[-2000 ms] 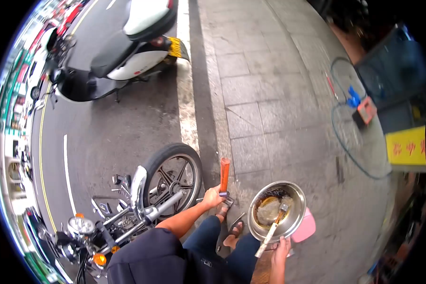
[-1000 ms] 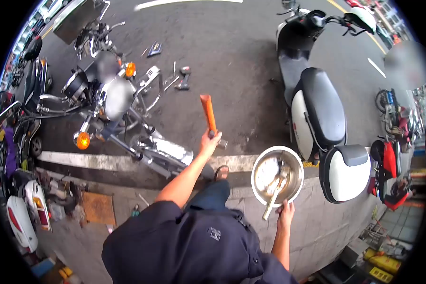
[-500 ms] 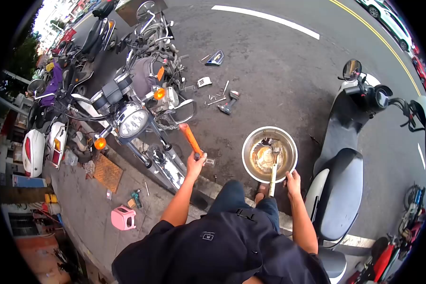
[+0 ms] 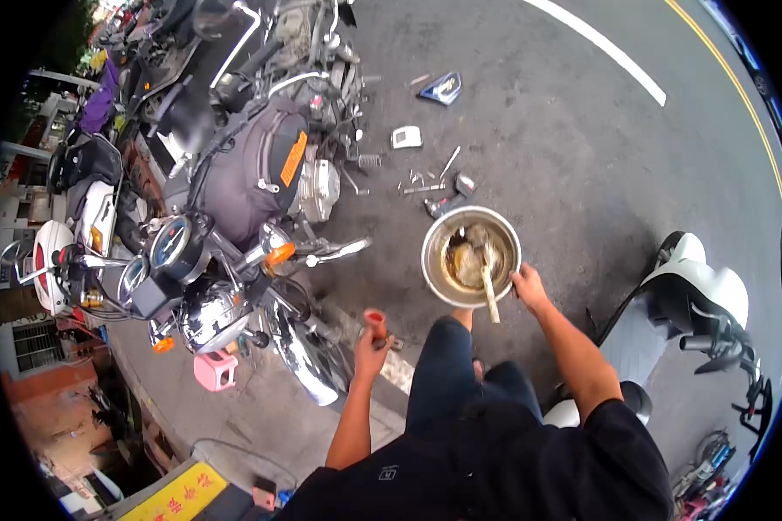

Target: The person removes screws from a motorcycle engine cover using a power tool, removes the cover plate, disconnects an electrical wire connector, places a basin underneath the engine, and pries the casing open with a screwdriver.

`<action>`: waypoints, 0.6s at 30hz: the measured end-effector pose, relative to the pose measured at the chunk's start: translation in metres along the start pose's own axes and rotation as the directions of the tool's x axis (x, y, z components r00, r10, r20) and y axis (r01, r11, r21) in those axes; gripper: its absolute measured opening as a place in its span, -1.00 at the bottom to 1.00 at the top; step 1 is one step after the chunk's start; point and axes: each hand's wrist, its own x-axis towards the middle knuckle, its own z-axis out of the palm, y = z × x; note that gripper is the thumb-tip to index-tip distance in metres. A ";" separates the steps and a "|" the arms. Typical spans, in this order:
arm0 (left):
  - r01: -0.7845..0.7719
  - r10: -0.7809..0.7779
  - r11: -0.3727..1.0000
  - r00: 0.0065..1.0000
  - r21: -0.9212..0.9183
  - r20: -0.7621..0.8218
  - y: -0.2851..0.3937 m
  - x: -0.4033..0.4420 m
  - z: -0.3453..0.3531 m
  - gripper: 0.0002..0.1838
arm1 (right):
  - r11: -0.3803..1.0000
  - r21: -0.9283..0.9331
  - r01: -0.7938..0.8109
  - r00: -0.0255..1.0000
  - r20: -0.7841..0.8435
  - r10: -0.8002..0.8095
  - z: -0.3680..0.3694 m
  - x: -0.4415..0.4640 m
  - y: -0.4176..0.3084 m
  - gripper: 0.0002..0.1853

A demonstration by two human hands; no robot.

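Observation:
My left hand (image 4: 370, 355) is closed around an orange-red handled tool (image 4: 374, 321), whose metal part sticks out to the right of my fingers. The rim of a round metal bowl (image 4: 428, 260) is gripped by my right hand (image 4: 529, 285). Inside the bowl lies a brush (image 4: 488, 282) with a pale handle that leans over the near rim, along with murky brownish liquid. Just beyond the bowl, a power drill (image 4: 450, 198) rests on the road. Left of my left hand is the chrome front fender (image 4: 308, 360) of a motorcycle.
The motorcycle (image 4: 252, 174) with a dark bag on it fills the left. Small tools (image 4: 424, 187), a white part (image 4: 406, 137) and a blue part (image 4: 442, 89) lie on the road. A white scooter (image 4: 695, 286) stands right. A pink stool (image 4: 215, 370) is beyond the front wheel.
The view has swung from the pavement towards the road and motorcycle. My hands still hold the orange-red tool and the bowl; the tool's handle now points more towards the camera.

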 end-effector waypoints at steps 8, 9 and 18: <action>-0.216 0.207 0.976 0.955 0.020 0.213 0.121 0.086 0.027 -0.64 | 0.961 -0.254 0.110 0.975 0.218 -0.054 0.015 0.153 -0.061 -0.71; -0.214 0.208 0.977 0.950 0.001 0.235 0.130 0.097 0.029 -0.65 | 0.936 -0.325 0.135 0.966 0.255 -0.051 0.019 0.165 -0.074 -0.70; -0.074 0.074 0.997 0.972 -0.009 0.221 0.154 0.205 0.087 -0.68 | 0.783 -0.596 0.177 0.926 0.370 0.072 0.094 0.360 -0.063 -0.68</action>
